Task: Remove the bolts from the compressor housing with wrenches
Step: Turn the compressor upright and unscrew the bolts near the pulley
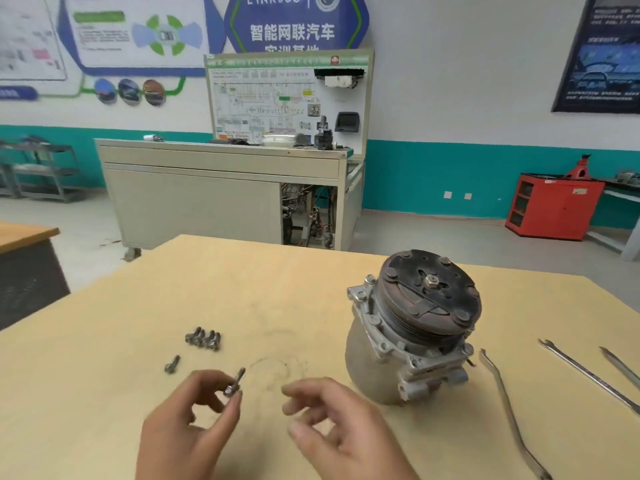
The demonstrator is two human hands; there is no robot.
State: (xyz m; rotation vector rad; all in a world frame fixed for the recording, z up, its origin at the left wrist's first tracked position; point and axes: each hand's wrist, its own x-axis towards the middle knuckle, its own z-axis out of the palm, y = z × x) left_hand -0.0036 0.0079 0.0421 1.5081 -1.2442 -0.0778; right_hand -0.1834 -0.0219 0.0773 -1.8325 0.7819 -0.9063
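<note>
Going by the head view, a short grey steel bolt (235, 382) was pinched at its head end between thumb and fingers of the left hand (187, 424), threaded shank tilted up and away toward the right. The right hand (332, 420) was held loosely curled just beside it, nothing gripped. A heap of matching loose bolts (203, 338) was laid on the pale wooden tabletop (104, 341) ahead of the left hand, with one stray bolt (172, 364) nearer, so tbh the set-down looked like a short forward reach for the left. The grey cast-aluminium compressor with the dark rusty clutch plate (408, 327) was stood ahead and right of the right hand, the nearer one, pulley end tipped up and away. Bolt heads (370, 279) could be made out on its flange, so more was probably left. A bent steel wrench (509, 410) and two straight ones were laid further right, untouched
</note>
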